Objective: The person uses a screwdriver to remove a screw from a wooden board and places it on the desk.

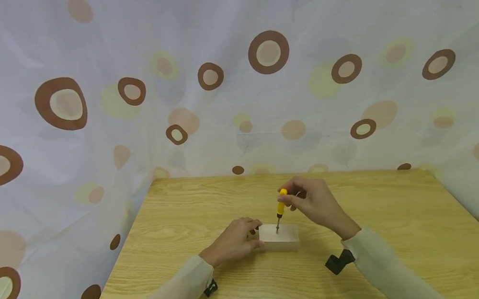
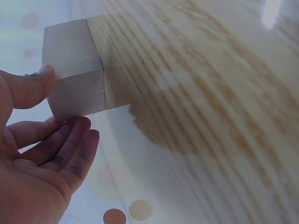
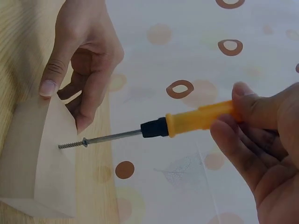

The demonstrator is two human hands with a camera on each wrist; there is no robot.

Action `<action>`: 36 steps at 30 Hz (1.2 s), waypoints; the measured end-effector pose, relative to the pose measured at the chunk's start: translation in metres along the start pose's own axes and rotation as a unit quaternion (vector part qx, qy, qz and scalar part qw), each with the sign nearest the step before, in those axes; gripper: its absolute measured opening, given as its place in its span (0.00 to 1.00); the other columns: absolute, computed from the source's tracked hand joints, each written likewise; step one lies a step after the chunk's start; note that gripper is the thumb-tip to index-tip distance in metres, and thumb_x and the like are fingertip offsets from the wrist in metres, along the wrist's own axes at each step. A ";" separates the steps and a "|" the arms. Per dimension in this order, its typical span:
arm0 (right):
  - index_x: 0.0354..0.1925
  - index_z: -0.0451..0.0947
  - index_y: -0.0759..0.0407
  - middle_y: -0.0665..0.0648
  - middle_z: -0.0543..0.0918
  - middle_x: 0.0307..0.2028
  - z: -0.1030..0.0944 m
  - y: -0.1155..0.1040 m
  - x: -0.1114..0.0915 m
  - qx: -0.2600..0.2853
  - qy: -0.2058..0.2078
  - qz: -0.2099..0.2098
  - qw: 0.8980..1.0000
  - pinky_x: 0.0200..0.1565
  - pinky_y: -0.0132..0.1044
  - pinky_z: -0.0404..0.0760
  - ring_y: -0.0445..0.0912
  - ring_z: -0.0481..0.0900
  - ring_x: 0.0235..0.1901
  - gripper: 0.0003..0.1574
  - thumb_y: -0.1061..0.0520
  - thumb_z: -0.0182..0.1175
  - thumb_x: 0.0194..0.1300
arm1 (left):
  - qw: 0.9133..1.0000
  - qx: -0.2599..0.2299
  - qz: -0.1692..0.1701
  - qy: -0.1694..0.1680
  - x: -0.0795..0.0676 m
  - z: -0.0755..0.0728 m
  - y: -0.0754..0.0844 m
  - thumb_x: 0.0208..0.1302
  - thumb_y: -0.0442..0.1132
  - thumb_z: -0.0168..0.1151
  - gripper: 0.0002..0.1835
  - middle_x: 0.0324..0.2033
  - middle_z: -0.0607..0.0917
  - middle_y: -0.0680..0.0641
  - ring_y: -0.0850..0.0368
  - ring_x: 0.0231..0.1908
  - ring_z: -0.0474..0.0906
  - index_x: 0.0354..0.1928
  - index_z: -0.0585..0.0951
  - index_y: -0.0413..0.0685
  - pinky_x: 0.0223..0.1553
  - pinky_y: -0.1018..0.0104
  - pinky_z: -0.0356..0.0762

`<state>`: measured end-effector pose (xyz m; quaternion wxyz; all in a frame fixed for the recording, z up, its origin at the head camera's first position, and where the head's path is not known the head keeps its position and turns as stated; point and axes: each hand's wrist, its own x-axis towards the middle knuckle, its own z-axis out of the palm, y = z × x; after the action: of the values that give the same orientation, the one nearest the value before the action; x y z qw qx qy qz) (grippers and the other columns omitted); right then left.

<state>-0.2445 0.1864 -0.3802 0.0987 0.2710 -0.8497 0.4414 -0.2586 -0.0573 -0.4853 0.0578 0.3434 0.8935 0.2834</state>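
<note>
A pale wooden block (image 1: 280,244) lies flat on the table. My left hand (image 1: 235,240) grips its left end, thumb on the near side and fingers at the far side, as the left wrist view also shows the block (image 2: 74,51). A screw (image 3: 72,145) stands in the block's top face, most of its thread showing. My right hand (image 1: 314,202) pinches the yellow handle of a screwdriver (image 3: 196,120) between thumb and fingers near its end. The screwdriver's tip meets the screw's head, and the shaft leans slightly.
The wood-grain table (image 1: 192,202) reaches back to a white curtain (image 1: 234,97) with brown and beige circles, which hangs behind and on both sides. Black straps with small mounts (image 1: 339,261) sit at both wrists. A bright glare spot shows on the table's near part.
</note>
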 end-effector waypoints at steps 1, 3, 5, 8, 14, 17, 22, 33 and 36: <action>0.41 0.81 0.49 0.51 0.83 0.32 -0.001 0.000 0.000 0.010 -0.014 -0.010 1.000 0.27 0.35 0.81 0.42 0.81 0.24 0.09 0.49 0.64 0.62 | 1.000 0.000 -0.001 -0.001 0.000 0.000 0.000 0.63 0.50 0.64 0.29 0.56 0.77 0.49 0.60 0.46 0.78 0.62 0.74 0.43 0.44 0.70 0.77; 0.43 0.81 0.49 0.52 0.83 0.35 -0.002 0.000 0.000 0.024 -0.035 -0.021 0.999 0.28 0.37 0.82 0.43 0.81 0.24 0.09 0.51 0.63 0.63 | 1.000 0.002 -0.003 -0.003 0.000 0.000 0.001 0.63 0.50 0.64 0.29 0.56 0.77 0.49 0.60 0.46 0.78 0.62 0.74 0.43 0.44 0.70 0.77; 0.44 0.81 0.47 0.51 0.83 0.37 -0.003 0.000 0.000 0.030 -0.043 -0.017 0.998 0.28 0.37 0.82 0.44 0.81 0.25 0.10 0.51 0.62 0.64 | 1.000 0.003 -0.005 -0.004 0.000 0.001 0.001 0.63 0.50 0.64 0.29 0.56 0.77 0.49 0.60 0.46 0.78 0.62 0.74 0.44 0.44 0.70 0.77; 0.44 0.80 0.45 0.49 0.83 0.35 0.000 0.000 -0.001 0.021 -0.030 0.006 0.999 0.29 0.36 0.82 0.43 0.82 0.25 0.11 0.47 0.63 0.63 | 1.000 0.007 -0.004 -0.004 0.000 0.001 0.000 0.63 0.50 0.64 0.29 0.56 0.78 0.48 0.59 0.46 0.78 0.62 0.74 0.43 0.44 0.70 0.77; 0.39 0.81 0.43 0.44 0.82 0.30 0.006 0.001 -0.003 -0.006 0.019 0.018 1.000 0.28 0.34 0.81 0.39 0.81 0.23 0.11 0.43 0.66 0.59 | 1.000 0.011 -0.001 -0.003 0.000 0.003 -0.003 0.63 0.50 0.64 0.29 0.56 0.78 0.49 0.60 0.46 0.78 0.62 0.74 0.44 0.44 0.69 0.77; 0.38 0.81 0.43 0.44 0.83 0.32 0.003 0.000 -0.002 -0.005 0.002 -0.021 1.000 0.29 0.35 0.81 0.40 0.81 0.24 0.08 0.46 0.66 0.60 | 1.000 0.012 0.001 -0.001 0.000 0.003 -0.003 0.63 0.50 0.64 0.28 0.56 0.78 0.49 0.60 0.46 0.78 0.62 0.74 0.44 0.44 0.69 0.77; 0.43 0.82 0.45 0.45 0.84 0.35 -0.004 0.000 0.002 -0.002 -0.056 -0.086 0.995 0.30 0.35 0.81 0.43 0.81 0.28 0.09 0.52 0.63 0.63 | 1.000 0.012 -0.001 -0.002 0.001 0.002 -0.002 0.63 0.50 0.64 0.28 0.56 0.78 0.50 0.61 0.45 0.78 0.62 0.74 0.44 0.44 0.69 0.77; 0.45 0.81 0.49 0.47 0.84 0.34 0.002 0.000 -0.002 -0.024 0.039 0.037 0.998 0.29 0.33 0.81 0.41 0.83 0.25 0.17 0.44 0.65 0.60 | 1.000 0.018 0.008 0.000 -0.001 0.001 -0.001 0.63 0.49 0.63 0.28 0.55 0.78 0.49 0.61 0.45 0.78 0.62 0.74 0.44 0.43 0.70 0.77; 0.43 0.82 0.48 0.46 0.84 0.34 0.000 -0.001 -0.002 -0.019 0.031 0.027 0.999 0.28 0.34 0.81 0.43 0.82 0.25 0.13 0.47 0.65 0.61 | 1.000 0.021 0.009 0.001 0.000 0.001 -0.001 0.63 0.49 0.63 0.28 0.55 0.78 0.49 0.61 0.45 0.78 0.62 0.74 0.43 0.43 0.69 0.77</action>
<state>-0.2421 0.1864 -0.3808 0.1181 0.2320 -0.8615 0.4359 -0.2588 -0.0578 -0.4864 0.0471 0.3519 0.8964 0.2654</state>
